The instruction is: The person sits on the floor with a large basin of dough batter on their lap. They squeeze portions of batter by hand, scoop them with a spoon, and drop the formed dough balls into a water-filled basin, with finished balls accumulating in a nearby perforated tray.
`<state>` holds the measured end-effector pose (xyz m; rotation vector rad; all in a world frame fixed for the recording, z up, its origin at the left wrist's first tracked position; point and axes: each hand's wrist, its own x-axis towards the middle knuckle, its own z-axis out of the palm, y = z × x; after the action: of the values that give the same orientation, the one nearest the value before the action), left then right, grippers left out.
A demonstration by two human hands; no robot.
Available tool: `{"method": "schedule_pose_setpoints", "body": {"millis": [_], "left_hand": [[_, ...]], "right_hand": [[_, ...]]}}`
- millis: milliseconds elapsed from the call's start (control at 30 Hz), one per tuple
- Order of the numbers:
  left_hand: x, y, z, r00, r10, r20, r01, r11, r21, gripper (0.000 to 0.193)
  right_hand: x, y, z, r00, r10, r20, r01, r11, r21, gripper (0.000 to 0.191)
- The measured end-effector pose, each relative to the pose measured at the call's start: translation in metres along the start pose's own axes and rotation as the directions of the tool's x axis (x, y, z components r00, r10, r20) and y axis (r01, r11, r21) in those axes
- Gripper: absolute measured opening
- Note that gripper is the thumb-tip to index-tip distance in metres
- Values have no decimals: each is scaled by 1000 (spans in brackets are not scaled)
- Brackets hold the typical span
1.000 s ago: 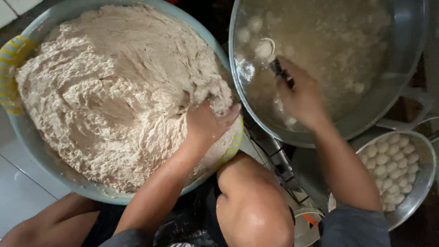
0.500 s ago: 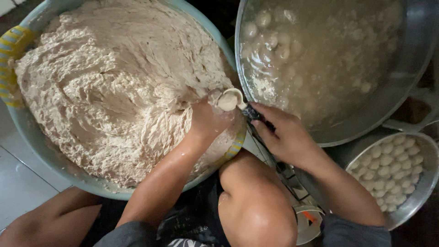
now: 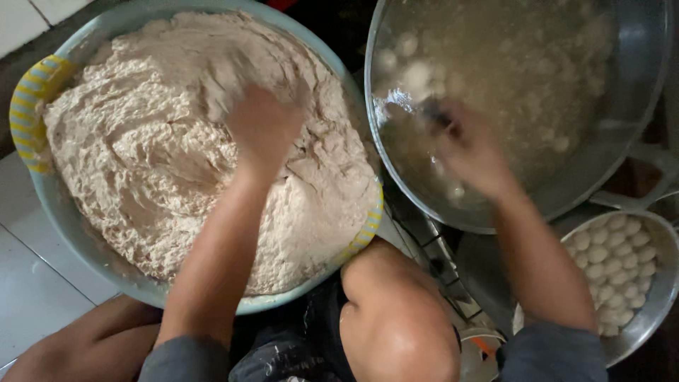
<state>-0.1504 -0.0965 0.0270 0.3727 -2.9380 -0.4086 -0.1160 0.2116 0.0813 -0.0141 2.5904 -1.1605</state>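
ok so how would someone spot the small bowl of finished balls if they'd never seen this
Start at the big metal pot of cloudy liquid at upper right, where the right hand is. Just below it, at the right edge, sits a small metal bowl. It alone holds dry, pale, round balls heaped together.

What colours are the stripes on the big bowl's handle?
Yellow and white stripes on the handle of the pale blue bowl, clearest in the head view.

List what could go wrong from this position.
1. The right hand hangs over the liquid in the big metal pan; if that liquid is hot, a splash could scald.
2. The left hand presses into the paste in the basin, which sits beside the pan; a hard push could tilt it.
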Motion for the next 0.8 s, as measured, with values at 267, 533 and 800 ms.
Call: {"method": "schedule_pose_setpoints", "body": {"millis": [267, 533, 800], "left_hand": [[27, 36, 4, 985, 118, -127, -128, 989, -71, 85], [-68, 21, 13, 911, 405, 77, -360, 872, -331, 29], [-88, 28, 18, 928, 311, -204, -367, 677, -638, 22]], "right_hand": [[59, 39, -30, 885, -365, -291, 80, 733, -676, 40], [26, 2, -30, 945, -175, -275, 84, 946, -312, 20], [-52, -60, 2, 983, 4, 181, -23, 995, 99, 37]]}}
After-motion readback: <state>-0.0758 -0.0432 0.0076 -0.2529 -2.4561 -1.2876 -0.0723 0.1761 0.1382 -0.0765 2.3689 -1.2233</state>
